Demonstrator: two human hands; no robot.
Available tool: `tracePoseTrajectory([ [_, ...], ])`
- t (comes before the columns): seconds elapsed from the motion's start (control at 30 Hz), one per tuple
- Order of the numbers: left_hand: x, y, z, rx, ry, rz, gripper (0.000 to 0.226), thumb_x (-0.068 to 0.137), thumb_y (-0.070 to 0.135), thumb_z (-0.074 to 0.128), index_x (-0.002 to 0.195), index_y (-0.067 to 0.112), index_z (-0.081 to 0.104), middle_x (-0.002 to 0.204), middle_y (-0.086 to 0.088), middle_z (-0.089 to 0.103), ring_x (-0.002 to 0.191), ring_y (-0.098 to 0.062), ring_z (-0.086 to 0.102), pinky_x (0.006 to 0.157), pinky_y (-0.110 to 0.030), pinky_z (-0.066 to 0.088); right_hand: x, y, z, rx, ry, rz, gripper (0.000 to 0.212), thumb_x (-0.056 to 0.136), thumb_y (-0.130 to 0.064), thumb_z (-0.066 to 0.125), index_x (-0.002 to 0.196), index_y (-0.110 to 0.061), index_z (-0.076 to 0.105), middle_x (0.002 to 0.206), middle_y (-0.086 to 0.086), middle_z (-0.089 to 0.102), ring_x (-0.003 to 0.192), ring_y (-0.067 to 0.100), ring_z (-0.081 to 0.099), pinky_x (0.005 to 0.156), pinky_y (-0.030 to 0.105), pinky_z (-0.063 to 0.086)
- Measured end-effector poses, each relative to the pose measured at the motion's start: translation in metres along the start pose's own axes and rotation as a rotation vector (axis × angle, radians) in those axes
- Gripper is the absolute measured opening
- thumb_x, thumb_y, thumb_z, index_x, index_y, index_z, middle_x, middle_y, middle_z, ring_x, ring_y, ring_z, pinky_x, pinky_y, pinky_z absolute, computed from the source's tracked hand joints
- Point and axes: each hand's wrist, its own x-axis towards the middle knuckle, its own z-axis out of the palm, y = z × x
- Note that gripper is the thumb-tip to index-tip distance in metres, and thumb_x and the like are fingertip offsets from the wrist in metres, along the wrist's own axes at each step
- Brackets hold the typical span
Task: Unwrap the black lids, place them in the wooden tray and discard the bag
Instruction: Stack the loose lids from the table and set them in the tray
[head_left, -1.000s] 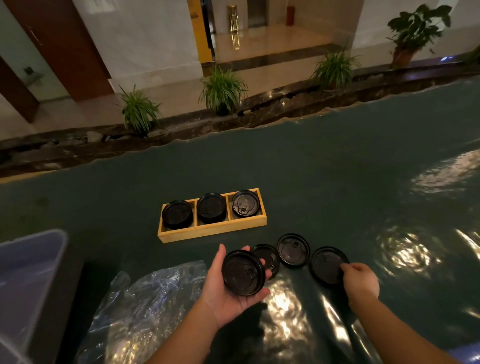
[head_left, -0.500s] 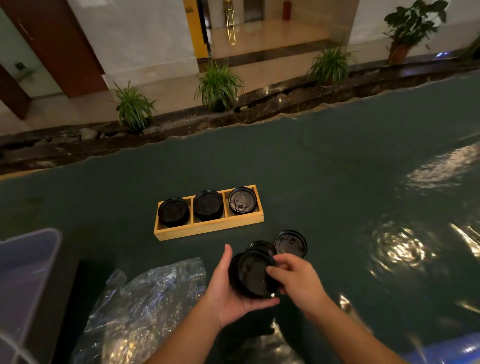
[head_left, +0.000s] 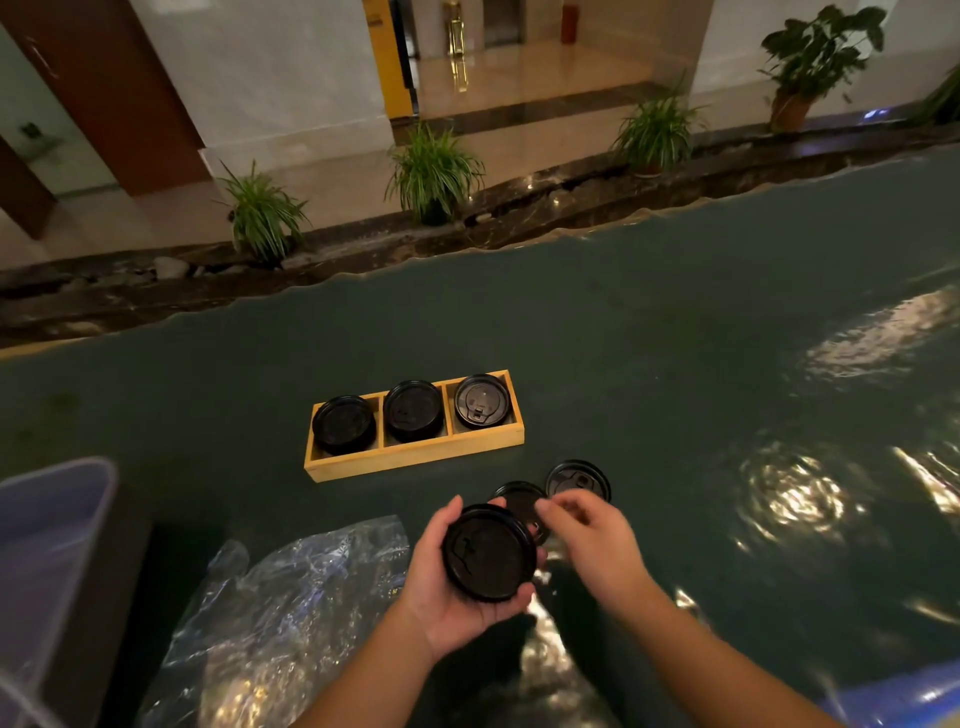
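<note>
1. Dark green, glossy tabletop (head_left: 649, 364) fills your view, patched with glare on the right; beyond its far edge runs a stone ledge with potted plants (head_left: 434, 174) along a pale tiled floor.
2. At your left edge stands a translucent bin (head_left: 49, 525); near it, in front of you, the crumpled clear plastic bag (head_left: 280, 613) lies on the table, touching nothing else that you can see.
3. Past the bag sits the wooden tray (head_left: 415, 460), three compartments in a row, each holding black lids; nothing blocks the way to it.
4. Your left hand (head_left: 452, 587) is cupped, palm up, gripping a stack of black lids (head_left: 488, 553) by the rim; they are round, matte, with a moulded sip flap.
5. Your right hand (head_left: 592, 535) hovers just beside that stack, fingers curled over a lid on the table (head_left: 514, 499); whether it grips anything you cannot tell.
6. One more lid (head_left: 577, 479) lies flat just beyond.
</note>
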Motion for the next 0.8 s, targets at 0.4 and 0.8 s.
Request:
tracePoseTrajectory([
  [0.4, -0.012, 0.012, -0.007, -0.084, -0.057, 0.03, 0.048, 0.077, 0.052, 0.069, 0.112, 0.02, 0.071, 0.126, -0.023, 0.059, 0.113, -0.043, 0.057, 0.07, -0.051, 0.057, 0.09, 0.039, -0.027, -0.298, 0.296, 0.363, 0.048, 0.087, -0.028, 0.067, 0.13, -0.011, 0.056, 0.124, 0.011, 0.064, 0.109, 0.031, 0.061, 0.075, 0.029, 0.04],
  [0.8, -0.015, 0.021, -0.01, -0.069, -0.043, 0.046, 0.05, 0.073, 0.051, 0.073, 0.113, 0.02, 0.071, 0.129, -0.023, 0.059, 0.118, -0.044, 0.055, 0.07, -0.054, 0.056, 0.095, 0.048, -0.016, -0.526, 0.248, 0.549, 0.038, 0.087, -0.016, 0.062, 0.121, -0.002, 0.052, 0.116, 0.021, 0.063, 0.103, 0.037, 0.063, 0.077, 0.038, 0.051],
])
